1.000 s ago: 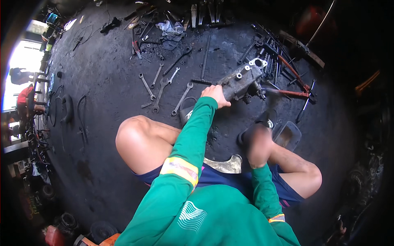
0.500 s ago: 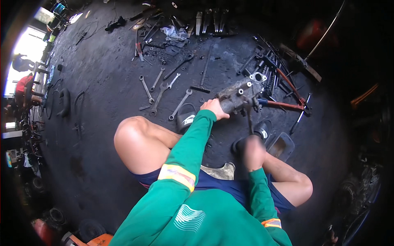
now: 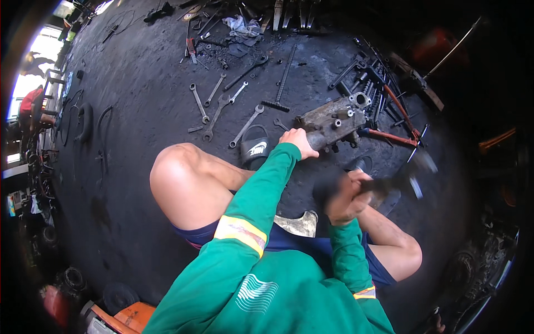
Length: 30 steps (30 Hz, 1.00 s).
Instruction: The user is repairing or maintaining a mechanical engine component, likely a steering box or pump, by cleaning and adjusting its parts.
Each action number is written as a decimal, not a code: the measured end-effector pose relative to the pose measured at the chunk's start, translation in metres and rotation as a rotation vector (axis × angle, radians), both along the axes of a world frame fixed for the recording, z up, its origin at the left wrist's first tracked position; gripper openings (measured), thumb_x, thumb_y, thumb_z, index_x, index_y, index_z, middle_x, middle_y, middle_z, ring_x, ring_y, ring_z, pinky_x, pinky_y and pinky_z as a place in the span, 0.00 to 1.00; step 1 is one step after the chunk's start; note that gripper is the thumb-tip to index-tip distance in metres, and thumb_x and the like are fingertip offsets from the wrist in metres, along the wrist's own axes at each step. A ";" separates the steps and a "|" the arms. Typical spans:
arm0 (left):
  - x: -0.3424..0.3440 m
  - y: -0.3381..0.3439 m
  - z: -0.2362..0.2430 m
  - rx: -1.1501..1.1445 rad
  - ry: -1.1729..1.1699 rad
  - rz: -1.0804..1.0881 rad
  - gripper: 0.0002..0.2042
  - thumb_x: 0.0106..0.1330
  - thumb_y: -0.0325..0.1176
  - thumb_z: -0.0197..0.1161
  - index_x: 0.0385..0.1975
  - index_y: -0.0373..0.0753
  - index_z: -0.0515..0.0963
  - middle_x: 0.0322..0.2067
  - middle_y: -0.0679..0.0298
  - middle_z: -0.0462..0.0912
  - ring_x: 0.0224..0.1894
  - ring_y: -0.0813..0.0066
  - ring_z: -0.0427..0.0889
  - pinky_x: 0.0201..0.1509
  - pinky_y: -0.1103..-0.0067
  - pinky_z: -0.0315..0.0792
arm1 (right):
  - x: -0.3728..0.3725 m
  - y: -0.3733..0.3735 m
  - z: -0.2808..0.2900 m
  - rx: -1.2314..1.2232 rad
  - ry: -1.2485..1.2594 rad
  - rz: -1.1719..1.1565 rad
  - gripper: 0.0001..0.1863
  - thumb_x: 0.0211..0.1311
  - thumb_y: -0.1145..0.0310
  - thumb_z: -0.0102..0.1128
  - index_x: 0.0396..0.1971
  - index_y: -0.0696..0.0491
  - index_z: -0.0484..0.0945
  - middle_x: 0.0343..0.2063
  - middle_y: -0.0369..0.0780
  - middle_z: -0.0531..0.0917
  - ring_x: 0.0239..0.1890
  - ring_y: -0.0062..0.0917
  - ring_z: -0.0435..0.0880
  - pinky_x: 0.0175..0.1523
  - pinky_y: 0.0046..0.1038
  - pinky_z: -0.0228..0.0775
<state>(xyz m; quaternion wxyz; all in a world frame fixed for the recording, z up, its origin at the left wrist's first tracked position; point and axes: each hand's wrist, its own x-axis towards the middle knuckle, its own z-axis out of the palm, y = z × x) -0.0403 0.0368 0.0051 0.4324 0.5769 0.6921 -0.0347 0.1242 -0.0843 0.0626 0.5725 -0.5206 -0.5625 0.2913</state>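
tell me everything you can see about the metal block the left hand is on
The metal block is a grimy grey casting, rough and stained, with round ports and short studs on its upper face and an open bore at its far right end. It lies tilted on the dark oily floor, its long axis running from near left up to far right. The left hand presses on its near left end. Red-handled tools lie just beyond it.

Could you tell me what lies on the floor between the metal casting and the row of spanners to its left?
In the head view, a black T-handled bar lies between the metal casting and the spanners, on the dark floor.
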 end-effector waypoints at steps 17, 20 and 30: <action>-0.005 -0.001 -0.003 0.030 0.000 -0.033 0.39 0.41 0.57 0.79 0.50 0.34 0.81 0.52 0.47 0.82 0.56 0.49 0.81 0.63 0.63 0.74 | -0.001 0.018 -0.012 -0.264 -0.351 -0.047 0.08 0.75 0.68 0.48 0.37 0.57 0.70 0.25 0.52 0.77 0.27 0.47 0.76 0.30 0.40 0.65; -0.004 -0.010 -0.004 0.057 -0.014 -0.070 0.38 0.41 0.57 0.78 0.49 0.36 0.81 0.53 0.46 0.81 0.57 0.48 0.80 0.63 0.62 0.74 | 0.006 0.002 -0.040 -0.485 -0.717 0.141 0.08 0.74 0.69 0.51 0.39 0.59 0.72 0.24 0.58 0.79 0.29 0.59 0.78 0.32 0.52 0.66; -0.005 -0.023 -0.037 0.110 0.116 -0.210 0.36 0.44 0.53 0.78 0.51 0.38 0.79 0.47 0.48 0.84 0.52 0.47 0.82 0.60 0.61 0.75 | 0.224 0.012 0.191 -0.717 -0.501 -0.204 0.18 0.78 0.61 0.50 0.29 0.56 0.76 0.19 0.28 0.69 0.21 0.10 0.65 0.24 0.18 0.55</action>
